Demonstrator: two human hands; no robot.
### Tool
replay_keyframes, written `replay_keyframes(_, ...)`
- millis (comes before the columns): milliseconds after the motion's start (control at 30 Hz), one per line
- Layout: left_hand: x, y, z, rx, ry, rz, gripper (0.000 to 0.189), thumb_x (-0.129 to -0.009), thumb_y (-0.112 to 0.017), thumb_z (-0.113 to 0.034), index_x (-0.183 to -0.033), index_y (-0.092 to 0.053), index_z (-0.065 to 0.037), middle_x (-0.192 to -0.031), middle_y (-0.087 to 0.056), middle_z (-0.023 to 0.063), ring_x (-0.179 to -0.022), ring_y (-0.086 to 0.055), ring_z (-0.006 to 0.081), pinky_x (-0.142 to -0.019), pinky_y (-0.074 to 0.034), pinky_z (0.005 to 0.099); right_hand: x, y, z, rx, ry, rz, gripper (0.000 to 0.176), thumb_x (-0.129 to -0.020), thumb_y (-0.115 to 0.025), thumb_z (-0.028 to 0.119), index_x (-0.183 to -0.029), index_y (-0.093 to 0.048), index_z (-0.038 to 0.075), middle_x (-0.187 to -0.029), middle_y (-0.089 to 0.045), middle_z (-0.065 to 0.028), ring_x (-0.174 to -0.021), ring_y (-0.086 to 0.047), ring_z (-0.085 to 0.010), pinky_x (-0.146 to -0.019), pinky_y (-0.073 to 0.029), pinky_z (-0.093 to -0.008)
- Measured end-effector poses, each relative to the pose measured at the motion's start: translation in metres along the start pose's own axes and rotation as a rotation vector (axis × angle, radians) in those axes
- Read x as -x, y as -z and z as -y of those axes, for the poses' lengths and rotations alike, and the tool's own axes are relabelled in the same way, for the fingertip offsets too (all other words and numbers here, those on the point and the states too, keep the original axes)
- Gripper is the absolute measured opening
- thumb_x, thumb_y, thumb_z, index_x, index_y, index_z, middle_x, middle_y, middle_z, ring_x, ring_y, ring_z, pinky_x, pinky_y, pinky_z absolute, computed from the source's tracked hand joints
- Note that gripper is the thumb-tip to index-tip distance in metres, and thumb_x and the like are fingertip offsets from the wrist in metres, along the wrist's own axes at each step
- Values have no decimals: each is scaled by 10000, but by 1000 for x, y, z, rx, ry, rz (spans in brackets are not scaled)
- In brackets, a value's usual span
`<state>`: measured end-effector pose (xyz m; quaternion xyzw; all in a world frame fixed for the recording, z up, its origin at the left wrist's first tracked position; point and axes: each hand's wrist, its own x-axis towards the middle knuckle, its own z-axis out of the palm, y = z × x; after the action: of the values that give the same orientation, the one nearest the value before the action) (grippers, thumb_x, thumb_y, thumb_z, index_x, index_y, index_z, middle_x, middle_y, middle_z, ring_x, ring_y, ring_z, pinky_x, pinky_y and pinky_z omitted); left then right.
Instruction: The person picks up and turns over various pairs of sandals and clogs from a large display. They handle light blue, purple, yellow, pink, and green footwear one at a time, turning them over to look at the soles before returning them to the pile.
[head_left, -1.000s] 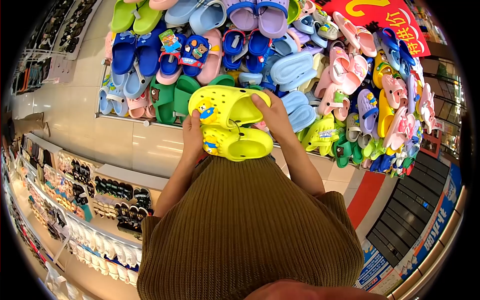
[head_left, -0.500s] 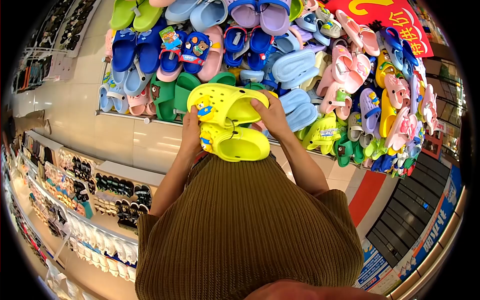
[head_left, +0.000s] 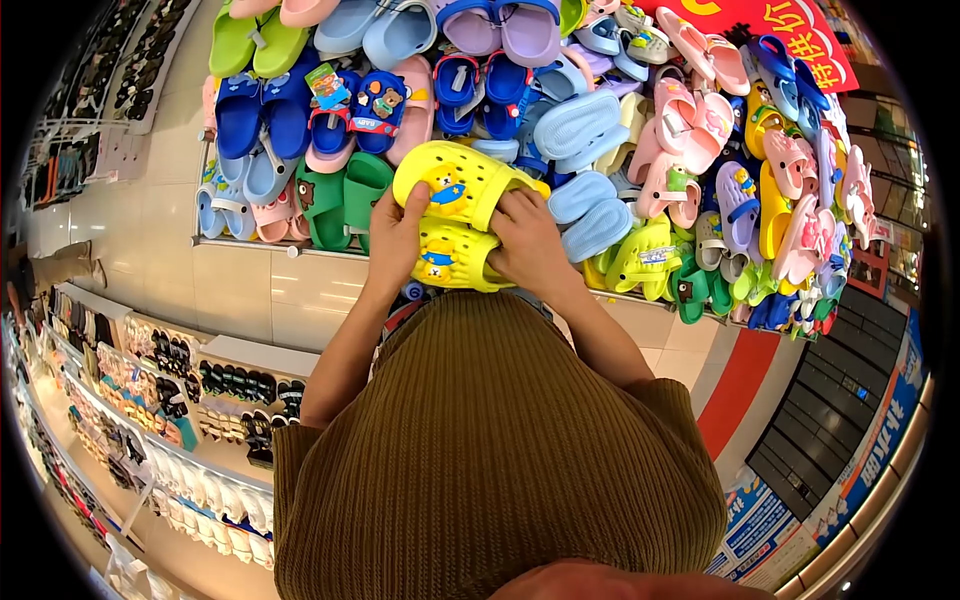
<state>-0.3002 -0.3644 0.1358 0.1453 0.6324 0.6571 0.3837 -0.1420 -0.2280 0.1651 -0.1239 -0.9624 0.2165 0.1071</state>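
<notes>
Nearest, a brown ribbed knit garment fills the foreground. Just beyond it, a pair of bright yellow, perforated clogs with bear ornaments is held up in front of the body. The left hand has its grip closed about the toe ends, likely steadying both together. The openings face the right hand, apparently giving its bent fingers access; how firmly that grip closes cannot be told. Farther off, pale blue, ridged slippers lie among mixed footwear, and a red sign stands beyond, presumably for visibility.
</notes>
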Motion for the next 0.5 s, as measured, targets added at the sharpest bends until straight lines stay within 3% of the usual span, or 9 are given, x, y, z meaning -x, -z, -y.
replay_keyframes(67, -7, 2, 3, 70, 58, 10, 545, -1072, -418, -459, -1219, -599, 33, -1109, -679, 116, -939, -665, 153, -811, -543, 302, 3, -6, 0, -89, -61, -144, 401, -688, -777, 125, -1072, -687, 52, -1095, -624, -122, -984, -594, -339, -928, -449, -424)
replay_keyframes(100, -12, 4, -1, 192, 231, 60, 637, -1067, -315, -549, -1260, -559, 7, -1141, -671, 142, -981, -682, 204, -849, -554, 330, 5, -11, -1, -195, -111, -217, 418, -694, -778, 107, -1098, -687, 49, -1115, -630, -128, -1002, -597, -346, -926, -454, -418)
replay_keyframes(133, -10, 7, -6, 329, 308, 142, 648, -1054, -306, -582, -1292, -520, -19, -1134, -677, 163, -1015, -686, 242, -873, -556, 349, 6, -14, -2, -300, -160, -289, 436, -700, -778, 89, -1124, -687, 45, -1134, -635, -133, -1019, -600, -353, -925, -458, -413)
replay_keyframes(200, -8, 0, -14, 380, 323, 249, 649, -1045, -321, -596, -1306, -491, -26, -1162, -662, 171, -1024, -684, 243, -872, -555, 349, 11, -11, -6, -767, -242, -316, 412, -821, -733, 75, -1224, -658, 36, -1202, -686, -114, -1121, -642, -303, -958, -482, -398)
replay_keyframes(233, -5, -2, -15, 256, 315, 307, 639, -1052, -320, -578, -1335, -484, -29, -1208, -633, 163, -977, -684, 219, -836, -554, 340, 18, -7, -7, -1071, -424, -267, 410, -847, -709, 82, -1249, -641, 35, -1184, -695, -99, -1118, -646, -284, -969, -486, -392)
replay_keyframes(267, 3, -6, -19, 189, 295, 347, 582, -1050, -404, -509, -1355, -489, -20, -1233, -619, 147, -865, -668, 178, -685, -534, 298, 23, 0, -8, -1373, -610, -210, 409, -874, -686, 90, -1274, -623, 34, -1166, -704, -83, -1114, -650, -265, -981, -490, -387)
replay_keyframes(333, 15, -15, -27, 144, 250, 454, 490, -1020, -559, -377, -1353, -491, -24, -1153, -620, 109, -829, -634, 144, -660, -522, 276, 28, 6, -14, -1789, -810, -188, 412, -881, -681, 102, -1282, -615, 35, -1171, -701, -86, -1108, -654, -264, -975, -496, -385)
replay_keyframes(500, 21, -22, -19, 109, 125, 609, 505, -901, -738, -132, -1346, -510, -61, -1110, -584, 42, -806, -556, 83, -682, -461, 222, 39, 0, -26, -2172, -868, -160, 421, -899, -666, 134, -1303, -595, 38, -1183, -694, -91, -1093, -662, -260, -962, -509, -381)
